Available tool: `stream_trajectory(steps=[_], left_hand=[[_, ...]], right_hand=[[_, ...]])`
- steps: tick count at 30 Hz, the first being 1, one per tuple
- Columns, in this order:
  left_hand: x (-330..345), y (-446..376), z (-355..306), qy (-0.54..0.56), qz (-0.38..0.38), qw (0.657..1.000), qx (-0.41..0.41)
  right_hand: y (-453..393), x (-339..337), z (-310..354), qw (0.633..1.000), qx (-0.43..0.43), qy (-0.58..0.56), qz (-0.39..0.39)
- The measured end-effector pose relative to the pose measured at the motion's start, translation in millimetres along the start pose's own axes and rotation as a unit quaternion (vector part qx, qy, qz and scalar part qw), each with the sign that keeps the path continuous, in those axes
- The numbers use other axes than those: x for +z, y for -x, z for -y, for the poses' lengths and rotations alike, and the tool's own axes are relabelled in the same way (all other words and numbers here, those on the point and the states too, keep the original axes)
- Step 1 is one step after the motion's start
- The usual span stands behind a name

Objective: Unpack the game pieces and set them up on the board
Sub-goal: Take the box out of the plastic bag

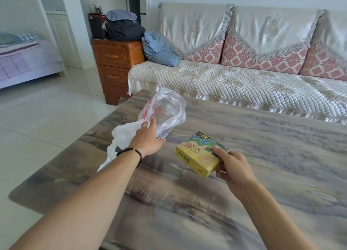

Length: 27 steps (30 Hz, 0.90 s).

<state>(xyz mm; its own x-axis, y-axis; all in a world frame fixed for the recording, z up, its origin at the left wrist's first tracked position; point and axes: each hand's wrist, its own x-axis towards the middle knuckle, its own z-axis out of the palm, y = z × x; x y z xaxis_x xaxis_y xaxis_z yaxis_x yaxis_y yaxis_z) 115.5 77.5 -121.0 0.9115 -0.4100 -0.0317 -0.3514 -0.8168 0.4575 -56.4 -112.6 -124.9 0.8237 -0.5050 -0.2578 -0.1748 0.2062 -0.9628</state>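
A small yellow and green game box with printed characters is held just above the table in my right hand, thumb on its top and fingers curled under its near end. My left hand grips a crumpled clear plastic bag with red print, lifted over the table's left part. A white piece of the bag hangs down below my left wrist. No board or loose pieces are visible.
The marble-patterned table fills the foreground. A sofa with a quilted cover stands behind it, a striped blue bag on its left end. A wooden drawer cabinet with a dark backpack stands at the far left.
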Motion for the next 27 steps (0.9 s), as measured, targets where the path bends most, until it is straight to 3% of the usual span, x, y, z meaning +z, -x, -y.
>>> stream_trajectory(steps=[2,4,6,7,9,10,12,13,15,20,21,27], left_hand=[[3.0,6.6,-6.0,-0.056,-0.052,0.996,0.035],[7.4,21.2,-12.9,-0.136,-0.157,0.973,0.102],[16.0,39.8,-19.8,-0.083,-0.189,0.965,0.163],[22.6,51.1,-23.2,-0.021,-0.151,0.972,0.176],[38.0,75.1,-29.1,0.106,0.009,0.982,0.157],[44.9,86.0,-32.1,0.118,0.074,0.977,0.160],[59.6,98.8,-34.5,0.039,0.111,0.973,0.197],[65.3,101.5,-34.6,0.016,0.094,0.973,0.212],[70.3,105.3,-34.0,0.029,0.046,0.976,0.212],[74.8,111.3,-30.4,0.057,0.001,0.971,0.233],[74.8,113.1,-31.3,0.063,-0.004,0.969,0.239],[77.8,113.0,-37.9,0.079,-0.032,0.964,0.252]], right_hand=[[-1.4,-4.4,-2.8,1.000,0.010,0.000,-0.001],[-1.7,-9.2,-4.8,0.999,0.026,0.019,0.003],[-1.7,-14.9,-7.2,0.997,0.032,0.063,0.007],[-1.0,-18.1,-8.3,0.996,0.033,0.084,0.007],[1.6,-24.8,-9.5,0.994,0.036,0.103,0.013],[3.9,-28.0,-10.3,0.993,0.039,0.107,0.020],[7.9,-32.9,-12.0,0.986,0.029,0.162,0.020],[9.8,-35.5,-12.3,0.972,0.006,0.235,0.009],[16.7,-41.9,-11.8,0.908,-0.066,0.413,-0.010],[36.6,-41.8,-16.4,0.735,-0.142,0.652,0.120],[36.9,-41.6,-18.6,0.723,-0.166,0.661,0.118],[37.8,-43.2,-16.9,0.742,-0.211,0.630,0.088]])
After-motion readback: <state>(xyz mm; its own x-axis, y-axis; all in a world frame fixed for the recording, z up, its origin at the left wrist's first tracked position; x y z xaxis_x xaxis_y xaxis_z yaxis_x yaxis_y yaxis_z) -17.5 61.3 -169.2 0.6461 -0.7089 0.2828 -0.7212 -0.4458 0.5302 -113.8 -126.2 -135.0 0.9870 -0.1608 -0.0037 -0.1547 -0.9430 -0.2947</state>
